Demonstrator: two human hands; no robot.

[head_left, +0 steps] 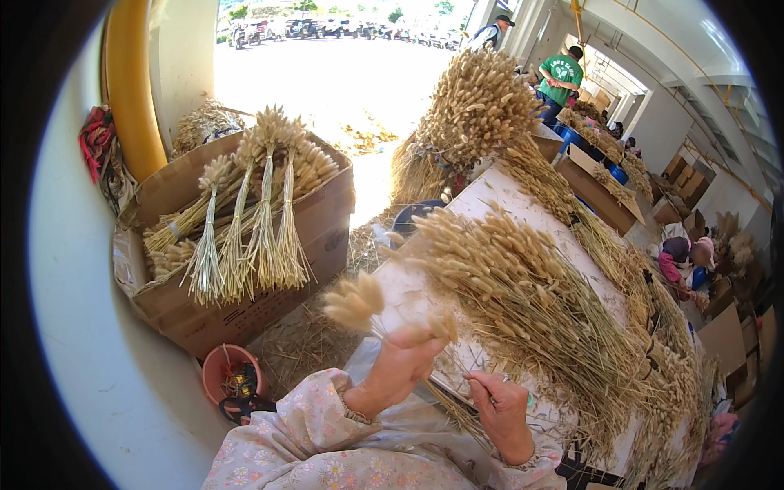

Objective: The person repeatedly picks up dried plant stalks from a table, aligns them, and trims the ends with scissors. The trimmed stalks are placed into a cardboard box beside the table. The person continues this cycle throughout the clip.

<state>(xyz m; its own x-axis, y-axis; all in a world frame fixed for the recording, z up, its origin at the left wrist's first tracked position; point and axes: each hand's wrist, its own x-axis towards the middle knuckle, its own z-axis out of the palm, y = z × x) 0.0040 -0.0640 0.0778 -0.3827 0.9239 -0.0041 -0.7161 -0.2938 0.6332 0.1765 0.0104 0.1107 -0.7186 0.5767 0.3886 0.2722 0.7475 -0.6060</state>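
My left hand (398,371) is closed around a few dried bunny-tail grass stems. Their fluffy tan heads (356,303) stick out above the fist, slightly blurred. Lower and to the right, my right hand (501,414) pinches at thin stalks with thumb and forefinger beside the table edge; a ring shows on one finger. Just beyond both hands, a big loose pile of bunny-tail grass (523,302) lies across the white tabletop (483,196), heads toward the far left and stalks toward the near right. More stalks (457,412) run below my hands by the table edge.
At left stands a cardboard box (269,314) with tied grass bundles (263,212) hanging over its rim. A pink bucket (232,371) sits below it. A tall sheaf (474,114) rises beyond the table. A person in green (561,77) stands farther back, and others are at the right.
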